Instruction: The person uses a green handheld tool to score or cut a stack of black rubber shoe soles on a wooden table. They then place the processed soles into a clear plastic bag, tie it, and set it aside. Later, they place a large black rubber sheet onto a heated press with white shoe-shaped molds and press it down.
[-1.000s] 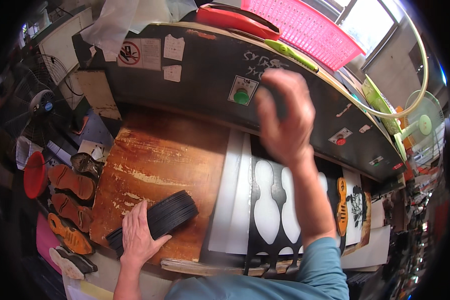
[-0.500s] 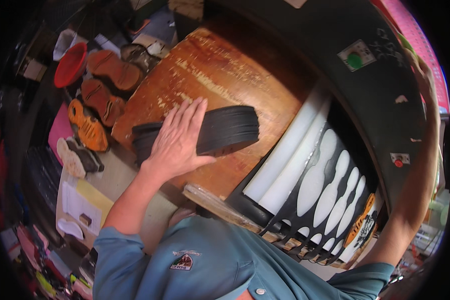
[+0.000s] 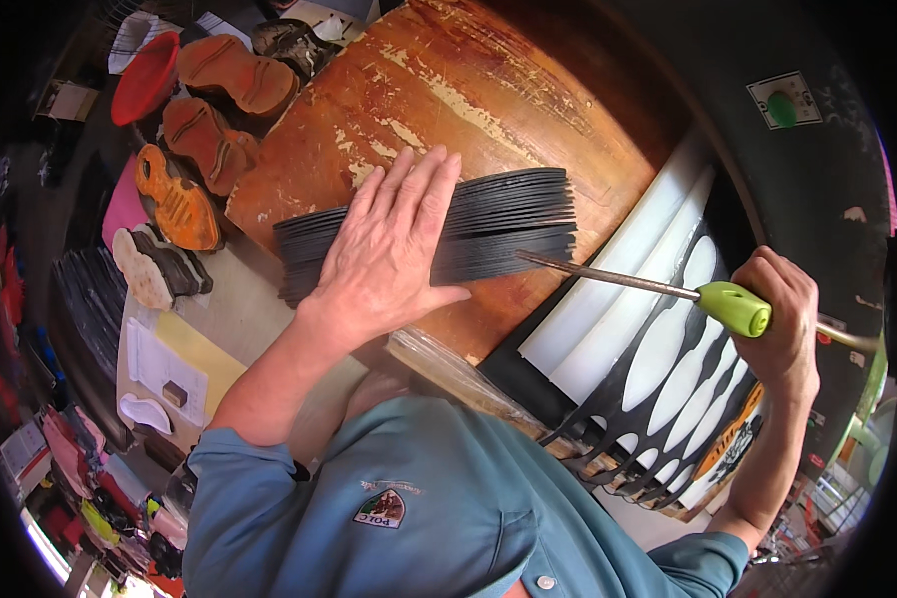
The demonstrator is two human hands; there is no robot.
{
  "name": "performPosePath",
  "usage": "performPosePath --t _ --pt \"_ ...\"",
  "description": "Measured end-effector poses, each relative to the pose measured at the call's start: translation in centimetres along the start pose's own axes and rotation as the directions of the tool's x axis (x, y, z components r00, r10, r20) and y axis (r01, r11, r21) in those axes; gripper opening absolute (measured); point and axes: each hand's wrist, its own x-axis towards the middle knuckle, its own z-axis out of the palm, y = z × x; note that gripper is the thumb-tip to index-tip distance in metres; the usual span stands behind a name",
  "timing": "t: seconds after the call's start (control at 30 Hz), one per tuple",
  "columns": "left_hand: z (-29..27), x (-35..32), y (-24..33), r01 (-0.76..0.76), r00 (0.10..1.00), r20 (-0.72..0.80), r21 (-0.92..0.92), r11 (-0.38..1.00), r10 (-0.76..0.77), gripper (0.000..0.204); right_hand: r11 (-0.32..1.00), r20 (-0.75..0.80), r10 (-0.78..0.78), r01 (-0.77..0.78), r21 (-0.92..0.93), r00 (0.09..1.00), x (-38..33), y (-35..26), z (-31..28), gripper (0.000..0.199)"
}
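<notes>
Stack (image 3: 503, 224) | long axis roughly left-right | green-handled tool (image 3: 728, 307) | tip pointing left

The stack of thin sheets (image 3: 508, 214) is black, its edge finely striped. The slim tool (image 3: 733, 307) has a lime-green handle and a dull grey metal shaft. The wooden tabletop (image 3: 528, 120) is orange-brown, streaked with pale, worn patches. White strips (image 3: 608, 299) lie beside white sole shapes (image 3: 658, 364) framed in black. Two shoe soles (image 3: 239, 75) are rusty brown; the bowl (image 3: 148, 80) is red, the shirt (image 3: 429, 538) teal.
</notes>
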Motion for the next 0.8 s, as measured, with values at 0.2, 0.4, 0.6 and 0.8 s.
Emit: performPosePath --t 0.2,0.4,0.6,0.8 --pt "0.4 -0.4 0.1 -0.020 0.999 -0.025 -0.002 1.000 0.020 0.129 0.999 -0.006 0.012 -0.012 -0.053 1.000 1.1 -1.3 1.3 0.033" --pt "0.6 -0.6 0.3 -0.018 0.998 -0.067 -0.031 0.999 0.016 0.128 1.000 0.040 -0.005 0.005 0.001 0.999 0.9 -1.9 1.6 0.030" --pt "0.3 -0.3 -0.2 -0.025 0.999 -0.026 -0.020 0.999 0.025 0.131 0.998 0.051 -0.057 0.056 0.018 0.997 0.9 -3.9 2.6 0.027" --pt "0.1 0.2 -0.8 -0.045 0.999 -0.030 0.027 0.999 0.046 0.112 0.995 0.008 -0.095 0.095 0.000 0.995 2.2 -6.1 3.4 0.029"
